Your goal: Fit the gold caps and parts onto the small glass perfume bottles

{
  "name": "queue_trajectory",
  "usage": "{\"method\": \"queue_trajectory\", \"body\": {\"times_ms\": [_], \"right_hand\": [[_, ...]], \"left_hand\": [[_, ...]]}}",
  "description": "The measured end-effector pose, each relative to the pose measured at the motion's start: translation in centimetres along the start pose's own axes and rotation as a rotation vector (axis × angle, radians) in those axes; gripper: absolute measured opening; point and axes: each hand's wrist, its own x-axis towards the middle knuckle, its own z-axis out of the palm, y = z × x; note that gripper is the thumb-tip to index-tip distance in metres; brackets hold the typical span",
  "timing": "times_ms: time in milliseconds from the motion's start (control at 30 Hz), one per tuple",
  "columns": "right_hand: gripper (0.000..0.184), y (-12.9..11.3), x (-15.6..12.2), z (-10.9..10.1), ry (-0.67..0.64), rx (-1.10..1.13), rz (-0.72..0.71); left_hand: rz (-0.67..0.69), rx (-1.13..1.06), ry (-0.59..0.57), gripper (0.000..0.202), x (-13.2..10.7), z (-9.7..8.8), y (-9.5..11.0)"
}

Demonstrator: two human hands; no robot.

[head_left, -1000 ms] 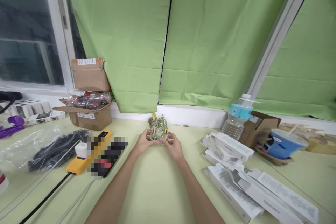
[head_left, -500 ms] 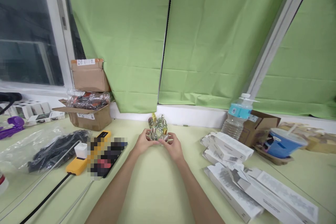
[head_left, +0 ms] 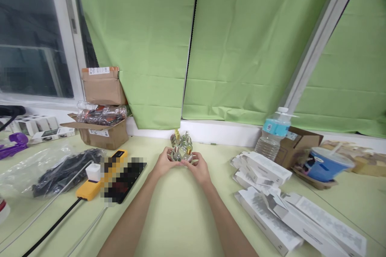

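Observation:
In the middle of the table stands a small cluster of shiny, clear, rounded pieces with gold-coloured tops, like little glass bottles. My left hand (head_left: 165,163) curls round the near left bottle-like piece (head_left: 176,154), fingers behind and thumb in front. My right hand (head_left: 197,167) wraps the near right bottle-like piece (head_left: 188,155), whose gold top leans to the right. Both thumbs nearly meet at the front. Just beyond my fingers are a far left piece (head_left: 175,139) and a far right piece (head_left: 186,141). My fingers partly hide the near pieces.
To the left are a yellow power strip (head_left: 88,190), a phone (head_left: 128,180), a plastic-wrapped dark bundle (head_left: 68,172) and an open cardboard box (head_left: 104,138). White cartons (head_left: 271,217), a water bottle (head_left: 273,134) and a blue cup (head_left: 325,164) occupy the right. A pen (head_left: 208,143) lies behind.
Hardly anything differs. My hands keep the same place around the near pieces, and the phone's screen has turned darker.

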Motion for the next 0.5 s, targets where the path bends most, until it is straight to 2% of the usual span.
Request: {"method": "queue_trajectory", "body": {"times_ms": [167, 500], "right_hand": [[0.067, 0.12, -0.04, -0.05, 0.049, -0.017, 0.006], [0.066, 0.06, 0.03, 0.01, 0.052, -0.048, 0.017]], "left_hand": [[-0.011, 0.028, 0.014, 0.068, -0.11, 0.1, 0.03], [0.012, 0.052, 0.011, 0.067, -0.21, 0.14, 0.22]]}}
